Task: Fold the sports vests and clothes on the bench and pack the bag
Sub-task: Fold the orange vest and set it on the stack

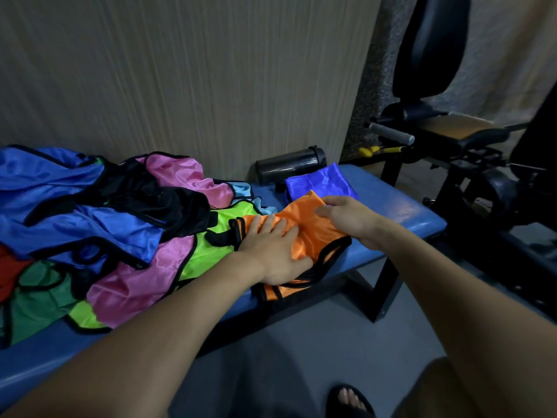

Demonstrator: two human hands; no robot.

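Note:
An orange vest [313, 227] with black trim lies on the blue bench [401, 212], partly folded. My left hand [274, 248] presses flat on its near half with straight fingers. My right hand [346, 215] pinches the vest's far corner between thumb and fingers. Just behind it lies a folded blue vest [319, 182]. To the left, a loose pile of vests [120, 221] in blue, pink, lime green, black, dark green and red covers the bench. No bag shows in the view.
A dark shaker bottle [289, 167] lies on its side against the wall behind the folded blue vest. Black gym equipment [452, 131] stands to the right of the bench. A sandalled foot [349, 399] is on the grey floor below.

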